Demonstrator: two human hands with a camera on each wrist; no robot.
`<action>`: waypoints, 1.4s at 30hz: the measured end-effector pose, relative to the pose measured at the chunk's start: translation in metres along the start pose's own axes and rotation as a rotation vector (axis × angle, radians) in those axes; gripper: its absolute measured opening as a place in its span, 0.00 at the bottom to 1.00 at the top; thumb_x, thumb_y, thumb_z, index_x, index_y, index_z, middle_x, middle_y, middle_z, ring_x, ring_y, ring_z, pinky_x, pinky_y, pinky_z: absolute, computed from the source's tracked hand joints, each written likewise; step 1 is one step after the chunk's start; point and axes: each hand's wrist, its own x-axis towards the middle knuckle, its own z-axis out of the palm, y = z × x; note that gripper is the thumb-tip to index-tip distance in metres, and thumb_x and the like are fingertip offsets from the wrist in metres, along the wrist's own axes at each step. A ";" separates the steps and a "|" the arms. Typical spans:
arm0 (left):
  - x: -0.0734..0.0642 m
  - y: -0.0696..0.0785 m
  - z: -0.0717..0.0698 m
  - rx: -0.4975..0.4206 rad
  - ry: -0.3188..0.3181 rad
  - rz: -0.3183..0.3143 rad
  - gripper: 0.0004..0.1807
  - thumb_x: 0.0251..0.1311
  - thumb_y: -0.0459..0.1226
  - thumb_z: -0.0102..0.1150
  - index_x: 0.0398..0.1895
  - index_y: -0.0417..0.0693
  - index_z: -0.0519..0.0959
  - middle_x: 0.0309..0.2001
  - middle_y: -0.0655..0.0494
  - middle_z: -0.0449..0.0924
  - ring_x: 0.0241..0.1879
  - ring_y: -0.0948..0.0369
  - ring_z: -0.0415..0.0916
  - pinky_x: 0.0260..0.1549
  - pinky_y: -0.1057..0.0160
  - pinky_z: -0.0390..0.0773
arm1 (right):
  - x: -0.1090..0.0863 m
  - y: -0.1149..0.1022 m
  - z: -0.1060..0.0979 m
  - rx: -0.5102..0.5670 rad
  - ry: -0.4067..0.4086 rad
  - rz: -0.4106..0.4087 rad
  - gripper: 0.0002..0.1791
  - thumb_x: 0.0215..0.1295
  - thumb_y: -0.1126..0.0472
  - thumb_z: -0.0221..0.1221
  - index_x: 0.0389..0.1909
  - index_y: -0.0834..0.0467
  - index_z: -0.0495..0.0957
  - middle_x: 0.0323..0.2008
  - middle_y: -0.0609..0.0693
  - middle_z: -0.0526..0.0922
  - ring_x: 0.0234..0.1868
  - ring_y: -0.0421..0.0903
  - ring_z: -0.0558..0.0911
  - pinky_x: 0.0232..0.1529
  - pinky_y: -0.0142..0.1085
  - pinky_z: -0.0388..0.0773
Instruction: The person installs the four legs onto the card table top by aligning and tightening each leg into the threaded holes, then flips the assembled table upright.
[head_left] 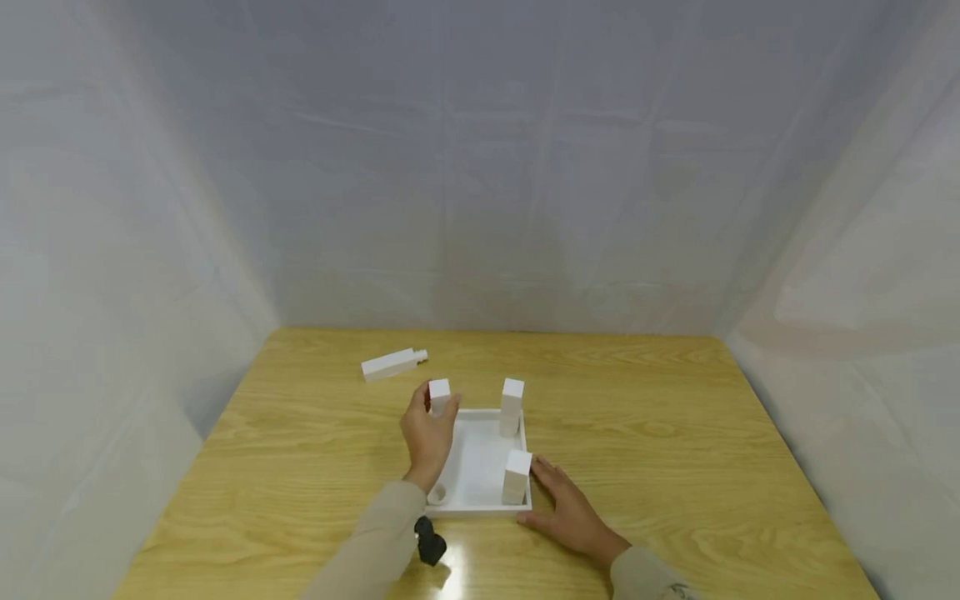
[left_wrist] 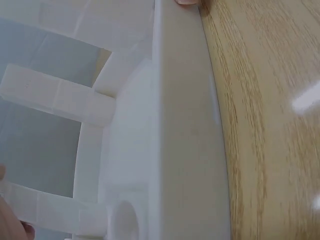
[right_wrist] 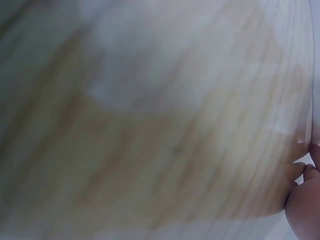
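My left hand (head_left: 429, 433) grips a white square leg (head_left: 439, 392) between thumb and fingers, upright at the far left corner of a shallow white square tray (head_left: 480, 507). In the left wrist view the same leg (left_wrist: 55, 210) shows, its lower end near the inside of the tray. Two more white legs stand upright, one at the far right corner (head_left: 512, 404) and one at the near right corner (head_left: 517, 477). My right hand (head_left: 570, 512) touches the near right corner, thumb at the front wall and fingers extended along the right side. A round socket (head_left: 437, 494) shows in the near left corner.
Another white leg (head_left: 392, 364) lies on the wooden table (head_left: 637, 417) beyond the tray, its narrower end pointing right. A small black object (head_left: 430, 542) is by the left sleeve. White sheeting (head_left: 480, 208) hangs behind the table and at both sides.
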 end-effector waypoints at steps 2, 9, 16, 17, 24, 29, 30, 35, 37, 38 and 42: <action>0.001 -0.001 -0.002 0.008 -0.026 0.022 0.28 0.51 0.36 0.71 0.53 0.29 0.75 0.45 0.35 0.81 0.46 0.44 0.79 0.48 0.48 0.80 | 0.000 -0.001 0.000 0.000 0.005 0.000 0.50 0.55 0.41 0.66 0.70 0.65 0.57 0.70 0.64 0.58 0.71 0.64 0.57 0.68 0.62 0.53; 0.014 -0.008 -0.017 0.015 -0.265 0.146 0.25 0.55 0.32 0.67 0.54 0.27 0.74 0.46 0.31 0.80 0.46 0.42 0.80 0.44 0.47 0.82 | -0.001 -0.002 -0.002 -0.007 0.003 0.000 0.50 0.55 0.43 0.66 0.70 0.66 0.57 0.70 0.65 0.58 0.70 0.64 0.57 0.68 0.62 0.53; 0.041 -0.015 -0.034 -0.059 -0.673 0.112 0.25 0.61 0.33 0.61 0.60 0.31 0.70 0.48 0.37 0.80 0.50 0.48 0.78 0.47 0.53 0.81 | -0.001 -0.002 -0.002 -0.013 0.007 -0.002 0.50 0.55 0.42 0.66 0.70 0.66 0.58 0.70 0.65 0.58 0.70 0.65 0.57 0.68 0.62 0.53; 0.045 -0.017 -0.036 -0.070 -0.720 0.084 0.25 0.62 0.34 0.61 0.61 0.33 0.71 0.48 0.39 0.80 0.49 0.50 0.79 0.46 0.56 0.82 | -0.001 -0.002 -0.002 -0.016 0.006 -0.001 0.50 0.55 0.42 0.66 0.70 0.66 0.57 0.70 0.65 0.58 0.70 0.65 0.57 0.67 0.62 0.53; 0.062 -0.018 -0.049 -0.145 -0.952 0.050 0.22 0.66 0.35 0.56 0.63 0.40 0.71 0.51 0.40 0.77 0.47 0.53 0.76 0.44 0.60 0.80 | -0.001 -0.001 -0.003 -0.006 0.002 0.010 0.50 0.56 0.41 0.65 0.71 0.65 0.57 0.71 0.64 0.57 0.70 0.66 0.56 0.67 0.64 0.53; 0.070 -0.017 -0.053 -0.177 -1.068 0.044 0.22 0.68 0.37 0.53 0.64 0.44 0.70 0.61 0.42 0.71 0.56 0.51 0.72 0.53 0.54 0.76 | -0.002 -0.002 -0.003 -0.008 -0.007 0.023 0.50 0.56 0.41 0.65 0.71 0.65 0.57 0.71 0.64 0.57 0.71 0.65 0.55 0.68 0.63 0.52; 0.071 -0.017 -0.053 -0.188 -1.088 0.035 0.22 0.69 0.37 0.53 0.65 0.44 0.70 0.64 0.43 0.69 0.59 0.51 0.71 0.56 0.52 0.75 | -0.002 -0.002 -0.003 -0.008 -0.009 0.027 0.49 0.57 0.41 0.65 0.71 0.65 0.57 0.71 0.64 0.56 0.71 0.65 0.55 0.68 0.63 0.52; 0.075 -0.016 -0.054 -0.214 -1.142 0.012 0.23 0.69 0.37 0.52 0.65 0.40 0.68 0.66 0.41 0.66 0.59 0.50 0.70 0.57 0.51 0.73 | -0.003 -0.002 -0.005 0.001 -0.009 0.036 0.49 0.57 0.41 0.65 0.71 0.65 0.57 0.71 0.64 0.56 0.71 0.66 0.55 0.67 0.64 0.52; 0.076 -0.016 -0.054 -0.208 -1.145 0.011 0.23 0.69 0.38 0.52 0.65 0.40 0.68 0.65 0.41 0.67 0.59 0.51 0.70 0.57 0.52 0.73 | -0.003 -0.003 -0.005 0.001 -0.010 0.035 0.49 0.57 0.41 0.65 0.71 0.64 0.57 0.71 0.64 0.56 0.71 0.67 0.55 0.67 0.64 0.52; 0.076 -0.015 -0.054 -0.205 -1.147 0.009 0.23 0.69 0.38 0.52 0.65 0.40 0.68 0.65 0.41 0.67 0.59 0.51 0.70 0.57 0.52 0.73 | -0.003 -0.002 -0.005 0.002 -0.010 0.036 0.49 0.56 0.41 0.65 0.71 0.64 0.57 0.71 0.64 0.56 0.71 0.66 0.55 0.67 0.64 0.52; 0.074 -0.016 -0.054 -0.209 -1.148 -0.002 0.24 0.69 0.38 0.52 0.65 0.41 0.68 0.66 0.42 0.66 0.61 0.50 0.69 0.59 0.51 0.72 | -0.003 0.000 -0.003 -0.007 -0.001 0.027 0.49 0.56 0.41 0.65 0.71 0.64 0.58 0.71 0.64 0.57 0.70 0.66 0.56 0.67 0.64 0.53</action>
